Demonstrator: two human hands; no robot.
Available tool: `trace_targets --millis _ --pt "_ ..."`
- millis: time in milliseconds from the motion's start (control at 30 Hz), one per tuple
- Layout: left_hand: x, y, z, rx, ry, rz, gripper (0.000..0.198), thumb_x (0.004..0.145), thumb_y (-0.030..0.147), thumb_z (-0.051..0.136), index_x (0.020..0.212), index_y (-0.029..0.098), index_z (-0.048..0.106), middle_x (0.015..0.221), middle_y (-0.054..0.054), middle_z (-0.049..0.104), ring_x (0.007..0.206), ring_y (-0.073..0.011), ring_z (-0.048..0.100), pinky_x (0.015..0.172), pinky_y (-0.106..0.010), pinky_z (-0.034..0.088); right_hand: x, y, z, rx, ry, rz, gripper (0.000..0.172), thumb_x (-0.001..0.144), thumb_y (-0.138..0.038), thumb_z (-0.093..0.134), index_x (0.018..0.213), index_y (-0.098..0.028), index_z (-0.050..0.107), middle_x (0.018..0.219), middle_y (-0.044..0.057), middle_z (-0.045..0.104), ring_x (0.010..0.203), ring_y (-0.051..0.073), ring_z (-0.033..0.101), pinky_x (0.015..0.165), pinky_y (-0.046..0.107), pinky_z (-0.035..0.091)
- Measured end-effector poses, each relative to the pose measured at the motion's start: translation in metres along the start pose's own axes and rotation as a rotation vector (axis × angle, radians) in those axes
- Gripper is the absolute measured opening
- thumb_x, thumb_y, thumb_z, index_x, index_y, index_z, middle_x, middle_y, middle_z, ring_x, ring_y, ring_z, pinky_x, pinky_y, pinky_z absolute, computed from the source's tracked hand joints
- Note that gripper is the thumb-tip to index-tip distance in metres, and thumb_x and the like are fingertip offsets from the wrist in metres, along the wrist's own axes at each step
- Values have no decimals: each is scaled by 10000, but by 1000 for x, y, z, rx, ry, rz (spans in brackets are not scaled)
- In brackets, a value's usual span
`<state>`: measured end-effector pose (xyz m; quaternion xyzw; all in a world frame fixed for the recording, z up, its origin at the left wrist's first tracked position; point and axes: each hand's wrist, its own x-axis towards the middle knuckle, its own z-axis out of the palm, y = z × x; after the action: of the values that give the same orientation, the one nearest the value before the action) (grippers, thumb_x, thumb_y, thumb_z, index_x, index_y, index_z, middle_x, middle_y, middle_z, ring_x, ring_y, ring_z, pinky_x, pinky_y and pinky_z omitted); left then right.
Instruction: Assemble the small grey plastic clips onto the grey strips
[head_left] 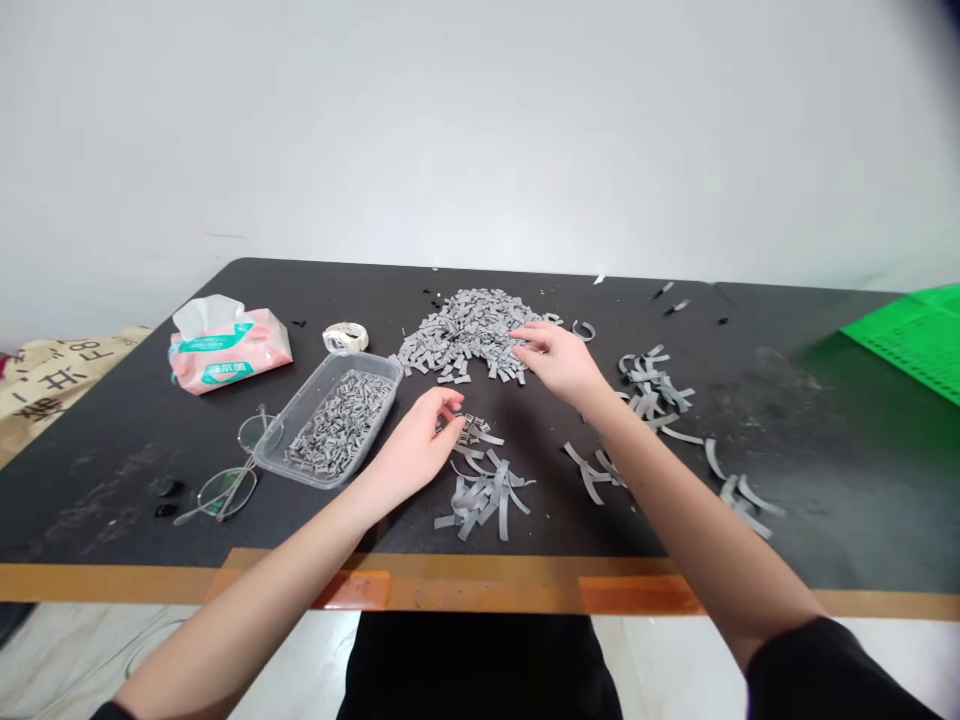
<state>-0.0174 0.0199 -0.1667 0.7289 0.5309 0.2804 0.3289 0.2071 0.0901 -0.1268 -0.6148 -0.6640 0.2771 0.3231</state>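
Note:
My left hand (424,440) is just above the table, right of a clear plastic box (270,455). Its fingers are curved with the thumb apart, beside a small cluster of little grey buckles (474,430). My right hand (559,362) reaches to the right side of a large heap of short grey strap pieces (472,325). Its fingers stretch out over the heap's edge, thumb a little apart, and I see nothing held. Small grey buckle-like parts (341,425) cover the bottom of the box. Loose longer grey strips (491,495) lie nearest my left hand.
More grey strips (652,385) are scattered at the right. On the left are a pink tissue pack (255,350), a white watch (346,338) and eyeglasses (229,490) touching the box. A green perforated basket (919,335) stands at the far right. Brown tape (480,580) lines the table's front edge.

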Motion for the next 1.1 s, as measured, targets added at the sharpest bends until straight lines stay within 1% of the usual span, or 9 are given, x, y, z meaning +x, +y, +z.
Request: trace_targets --millis 67,167,267,367,533,633,833,933,1100 --pt "-1 2 0 85 -49 31 273 941 188 538 1201 137 602 1202 -129 663 1092 -241 659 997 -411 518 -1 3 -3 -29 -48 -11 262 871 -181 657 1086 -170 805 1341 132 701 995 240 721 1023 407 496" --pt "0 4 4 225 -94 70 239 914 153 594 1143 133 658 1221 -145 658 1181 -307 622 1069 -489 459 -20 9 -1 -46 -191 -31 184 852 -199 676 954 -194 829 986 66 800 879 223 726 870 344 540" --pt "7 2 12 344 -95 74 175 916 206 637 1057 114 686 1176 -168 659 1170 -370 607 1054 -565 431 -42 15 12 -45 -327 -63 129 822 -159 696 811 -197 819 744 22 762 709 180 692 742 290 526" --pt "15 -3 18 401 -104 73 90 911 192 636 935 125 692 1083 -150 672 1112 -364 628 1002 -553 455 -57 21 33 -25 -375 -106 116 799 -113 728 829 -185 814 777 39 755 703 166 662 733 282 499" --pt "21 -9 19 365 -115 132 89 921 180 621 866 170 689 1033 -80 688 1054 -279 649 971 -456 483 -65 22 55 67 -303 -126 128 823 -92 707 837 -177 802 868 74 744 834 197 633 841 332 468" --pt "22 -10 14 319 -84 176 123 966 242 590 934 192 698 1077 -59 688 1085 -235 639 1000 -399 474 -64 26 55 203 -293 -58 135 875 -190 673 815 -184 794 784 48 745 787 185 649 817 332 497" --pt "21 -18 8 321 -51 128 202 986 226 498 980 186 696 1082 -83 694 1085 -254 638 1007 -426 458 -60 41 45 525 -228 169 357 871 -300 624 1147 -133 778 868 72 755 674 130 646 695 303 553" --pt "18 -19 7 358 -129 112 111 921 238 603 915 187 702 1045 -81 703 1067 -297 639 990 -473 441 -60 42 40 705 -239 303 359 768 -301 765 1085 -137 804 816 47 732 650 103 596 688 283 522" --pt "14 -17 6 440 -224 100 151 929 275 621 1014 176 697 1084 -90 704 1084 -307 638 976 -473 437 -63 40 42 927 -350 434 320 687 -329 882 944 -144 833 728 15 703 644 97 562 672 276 461"
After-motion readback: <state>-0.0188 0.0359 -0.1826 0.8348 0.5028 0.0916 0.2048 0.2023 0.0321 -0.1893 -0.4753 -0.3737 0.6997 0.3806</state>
